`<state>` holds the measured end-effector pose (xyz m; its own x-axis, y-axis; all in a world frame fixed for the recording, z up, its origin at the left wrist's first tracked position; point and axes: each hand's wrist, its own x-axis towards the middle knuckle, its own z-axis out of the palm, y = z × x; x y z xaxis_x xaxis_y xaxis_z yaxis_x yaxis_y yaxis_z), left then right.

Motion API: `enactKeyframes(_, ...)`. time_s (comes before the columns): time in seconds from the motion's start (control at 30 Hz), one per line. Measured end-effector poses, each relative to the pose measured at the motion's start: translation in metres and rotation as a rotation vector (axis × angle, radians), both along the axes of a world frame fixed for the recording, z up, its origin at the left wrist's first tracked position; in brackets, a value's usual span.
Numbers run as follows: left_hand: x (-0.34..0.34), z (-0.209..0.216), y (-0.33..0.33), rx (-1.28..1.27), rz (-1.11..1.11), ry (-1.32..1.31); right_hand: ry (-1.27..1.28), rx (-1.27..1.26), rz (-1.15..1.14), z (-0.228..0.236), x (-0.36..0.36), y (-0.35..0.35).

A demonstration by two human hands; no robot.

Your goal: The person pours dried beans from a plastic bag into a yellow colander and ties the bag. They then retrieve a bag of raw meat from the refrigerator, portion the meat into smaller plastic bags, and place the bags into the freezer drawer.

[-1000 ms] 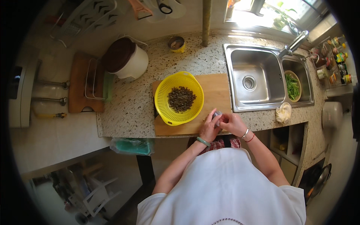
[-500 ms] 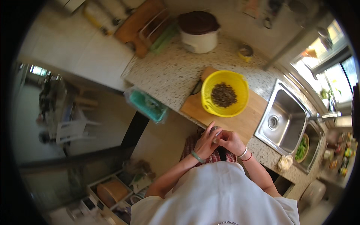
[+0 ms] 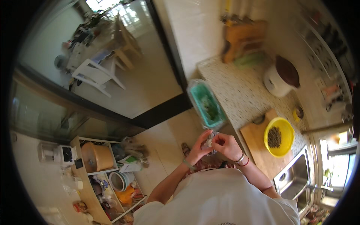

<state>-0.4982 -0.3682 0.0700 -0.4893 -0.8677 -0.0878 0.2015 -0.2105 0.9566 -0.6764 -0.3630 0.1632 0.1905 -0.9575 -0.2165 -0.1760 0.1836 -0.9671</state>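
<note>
Fingers of the left hand (image 3: 197, 152) and right hand (image 3: 228, 147) are clamping a crumpled translucent plastic wad (image 3: 210, 141), not yet released.

Daylight entered a kitchen through a window (image 3: 340, 168) on the right, where a speckled counter (image 3: 225, 90) stretched toward a pale wall (image 3: 191, 33) at the far side. Beige flooring (image 3: 159, 152) with thin seams lay at left, beside a wood-topped shelf unit (image 3: 85, 183) on the near left. Past a dark doorframe (image 3: 165, 41) at far left, a white chair (image 3: 98, 77) and a wooden chair (image 3: 127, 45) stood on a pale floor (image 3: 150, 80), with bright light coming from a second window (image 3: 103, 3) beyond.
</note>
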Motion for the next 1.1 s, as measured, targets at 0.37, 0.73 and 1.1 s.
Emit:
enactKeyframes(0.37, 0.228, 0.008, -0.142, 0.396, 0.283, 0.528, 0.006, -0.309, 0.412, 0.02, 0.23, -0.175)
enactKeyframes(0.73, 0.304, 0.013, -0.32, 0.405, 0.56, 0.592, -0.12, -0.266, 0.33, -0.015, 0.33, -0.365)
enactKeyframes(1.1, 0.427, 0.009, -0.565, 0.707, 0.512, 0.826, -0.588, 0.279, 0.025, -0.031, 0.422, -0.643)
